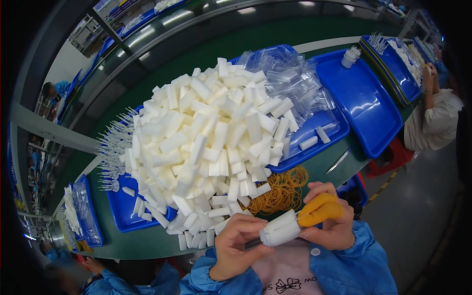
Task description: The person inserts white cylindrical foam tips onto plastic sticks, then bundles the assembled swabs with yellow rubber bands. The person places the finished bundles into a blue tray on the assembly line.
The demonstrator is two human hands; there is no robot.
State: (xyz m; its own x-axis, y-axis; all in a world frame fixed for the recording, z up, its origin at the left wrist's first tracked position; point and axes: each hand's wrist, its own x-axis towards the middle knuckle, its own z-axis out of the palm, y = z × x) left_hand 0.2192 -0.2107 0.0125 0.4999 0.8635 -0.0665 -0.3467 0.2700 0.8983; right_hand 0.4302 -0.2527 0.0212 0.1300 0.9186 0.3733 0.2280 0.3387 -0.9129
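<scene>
Step in hand looks like bundling: L hand (236, 246) pinches left end of white bundle (280, 229); R hand (339, 227), w/ yellow finger covers (322, 208), pinches right end. Bundle's by worktop's (142, 246) near edge, nearer than rubber bands (287, 189). Next prob. calls for steady grip, pcs. flush.

The right hand (335, 223) and its yellow finger covers (322, 209) hide the far end of the white bundle (279, 230), while the left hand (237, 244) conceals part of its near end. The heap of white foam pieces (206, 132) buries most of the blue tray (117, 209) beneath it. The lower edge cuts off the person's blue sleeves (368, 260), and small items along the far shelving are too blurred to identify.
</scene>
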